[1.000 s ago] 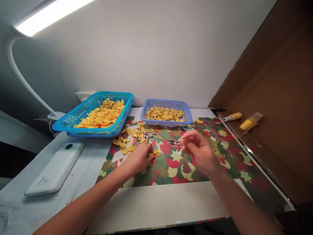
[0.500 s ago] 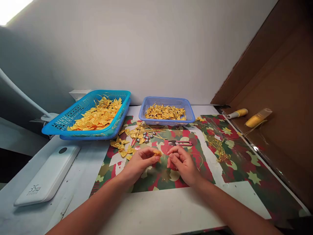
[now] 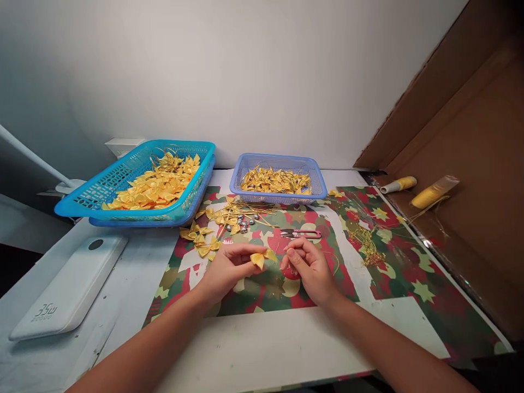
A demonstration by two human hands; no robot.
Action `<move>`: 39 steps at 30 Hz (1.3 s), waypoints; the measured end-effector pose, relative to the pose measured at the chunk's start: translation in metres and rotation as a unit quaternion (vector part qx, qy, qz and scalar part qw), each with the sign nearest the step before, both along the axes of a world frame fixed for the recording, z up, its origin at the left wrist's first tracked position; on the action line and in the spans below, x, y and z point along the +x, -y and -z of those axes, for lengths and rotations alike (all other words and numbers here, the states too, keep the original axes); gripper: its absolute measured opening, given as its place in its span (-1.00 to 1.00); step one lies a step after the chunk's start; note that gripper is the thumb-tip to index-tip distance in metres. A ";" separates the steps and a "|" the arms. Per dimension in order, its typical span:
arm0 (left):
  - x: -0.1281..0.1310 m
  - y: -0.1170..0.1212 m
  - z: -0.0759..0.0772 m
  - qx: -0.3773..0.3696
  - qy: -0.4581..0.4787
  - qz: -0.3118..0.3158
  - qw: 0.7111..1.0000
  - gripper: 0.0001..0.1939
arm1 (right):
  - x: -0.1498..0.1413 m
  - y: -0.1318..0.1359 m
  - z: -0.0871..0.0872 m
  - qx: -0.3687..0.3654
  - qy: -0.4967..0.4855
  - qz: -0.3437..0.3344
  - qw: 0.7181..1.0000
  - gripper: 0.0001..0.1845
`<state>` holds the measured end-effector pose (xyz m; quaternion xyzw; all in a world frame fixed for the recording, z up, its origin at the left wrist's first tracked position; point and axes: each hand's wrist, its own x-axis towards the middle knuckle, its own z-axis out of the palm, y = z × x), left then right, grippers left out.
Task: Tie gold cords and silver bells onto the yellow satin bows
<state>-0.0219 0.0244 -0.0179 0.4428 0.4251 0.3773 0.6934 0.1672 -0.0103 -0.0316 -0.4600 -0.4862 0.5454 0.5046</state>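
1. Gripping a yellow bow (image 3: 257, 260) in the left hand (image 3: 227, 268), above the patterned sheet (image 3: 266, 297).
2. Pinching closed with the grip of the right hand (image 3: 313, 269), at the bow's three o'clock; cannot tell on what.
3. Having scissors (image 3: 298, 234) at the bow's two o'clock, a turquoise basket (image 3: 98, 191) at ten.

One head-worn view, facing forward and down, left hand (image 3: 224, 271) and right hand (image 3: 311, 271) near, low centre, pale wall (image 3: 254, 76) beyond
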 end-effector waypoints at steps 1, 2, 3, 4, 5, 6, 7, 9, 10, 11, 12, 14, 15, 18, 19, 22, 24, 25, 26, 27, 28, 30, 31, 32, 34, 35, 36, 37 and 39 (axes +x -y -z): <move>0.000 0.000 0.000 -0.001 0.019 -0.002 1.000 -0.66 | 0.000 0.001 0.000 0.013 0.004 0.003 1.000 -0.73; 0.001 0.001 0.000 -0.006 0.040 -0.007 0.999 -0.64 | -0.001 0.002 0.000 0.029 0.014 0.004 0.999 -0.75; 0.001 0.001 0.000 -0.015 0.059 -0.015 0.998 -0.63 | -0.001 0.003 0.000 0.051 0.033 0.005 0.998 -0.77; 0.002 0.002 0.000 -0.030 0.072 -0.026 0.997 -0.65 | -0.001 0.004 0.000 0.076 0.061 0.004 0.995 -0.79; 0.003 0.002 0.000 -0.047 0.079 -0.037 0.995 -0.67 | -0.002 0.005 0.000 0.104 0.095 0.001 0.990 -0.81; 0.004 0.003 0.000 -0.065 0.081 -0.044 0.994 -0.69 | -0.002 0.006 0.001 0.134 0.133 -0.001 0.982 -0.84; 0.005 0.003 0.000 -0.082 0.083 -0.047 0.992 -0.71 | -0.003 0.007 0.001 0.165 0.168 -0.004 0.972 -0.86; 0.007 0.005 0.000 -0.116 0.098 -0.039 0.988 -0.70 | -0.004 0.008 0.001 0.218 0.216 -0.003 0.952 -0.87; 0.008 0.005 0.000 -0.131 0.112 -0.031 0.985 -0.70 | -0.005 0.008 0.001 0.236 0.229 0.000 0.944 -0.87; 0.008 0.006 0.000 -0.143 0.126 -0.024 0.981 -0.71 | -0.006 0.007 0.001 0.247 0.236 0.003 0.940 -0.88; 0.008 0.006 0.000 -0.152 0.138 -0.017 0.979 -0.71 | -0.006 0.007 0.001 0.253 0.240 0.006 0.937 -0.88; 0.008 0.007 0.000 -0.163 0.159 -0.001 0.974 -0.70 | -0.007 0.007 0.000 0.257 0.244 0.010 0.935 -0.88; 0.008 0.008 0.000 -0.165 0.166 0.008 0.972 -0.70 | -0.007 0.006 0.000 0.258 0.245 0.011 0.934 -0.88; 0.008 0.009 0.001 -0.170 0.181 0.028 0.968 -0.70 | -0.007 0.006 -0.001 0.258 0.245 0.013 0.935 -0.88; 0.008 0.009 0.002 -0.172 0.183 0.029 0.967 -0.70 | -0.007 0.006 -0.001 0.256 0.244 0.012 0.935 -0.87; 0.007 0.010 0.002 -0.181 0.184 0.022 0.966 -0.68 | -0.006 0.006 -0.001 0.250 0.244 0.007 0.937 -0.86; 0.007 0.010 0.002 -0.186 0.182 0.018 0.965 -0.68 | -0.006 0.006 -0.001 0.248 0.242 0.005 0.938 -0.86; 0.007 0.010 0.001 -0.188 0.183 0.018 0.965 -0.68 | -0.006 0.006 -0.001 0.249 0.241 0.005 0.938 -0.86; 0.007 0.010 0.001 -0.188 0.183 0.019 0.965 -0.68 | -0.006 0.005 -0.001 0.249 0.240 0.004 0.938 -0.87; 0.007 0.010 0.002 -0.189 0.184 0.020 0.964 -0.68 | -0.006 0.005 -0.001 0.250 0.240 0.003 0.938 -0.87; 0.007 0.010 0.002 -0.189 0.185 0.022 0.964 -0.68 | -0.006 0.005 -0.001 0.250 0.240 0.002 0.938 -0.87; 0.007 0.010 0.002 -0.190 0.186 0.025 0.964 -0.68 | -0.006 0.005 -0.002 0.251 0.240 0.000 0.938 -0.87; 0.006 0.010 0.003 -0.190 0.188 0.026 0.963 -0.68 | -0.006 0.005 -0.002 0.251 0.241 -0.001 0.937 -0.87; 0.006 0.010 0.003 -0.190 0.190 0.026 0.963 -0.68 | -0.006 0.005 -0.003 0.253 0.243 -0.001 0.937 -0.87; 0.006 0.010 0.003 -0.189 0.193 0.027 0.962 -0.68 | -0.005 0.006 -0.003 0.256 0.247 -0.001 0.935 -0.86; 0.006 0.009 0.003 -0.190 0.194 0.028 0.962 -0.68 | -0.005 0.006 -0.003 0.258 0.249 0.000 0.934 -0.86; 0.006 0.009 0.003 -0.190 0.193 0.028 0.962 -0.68 | -0.005 0.006 -0.003 0.259 0.250 -0.001 0.933 -0.86; 0.007 0.009 0.003 -0.190 0.193 0.029 0.962 -0.69 | -0.005 0.005 -0.003 0.259 0.250 -0.002 0.933 -0.86; 0.007 0.009 0.002 -0.189 0.191 0.030 0.963 -0.69 | -0.005 0.005 -0.003 0.255 0.250 -0.004 0.934 -0.86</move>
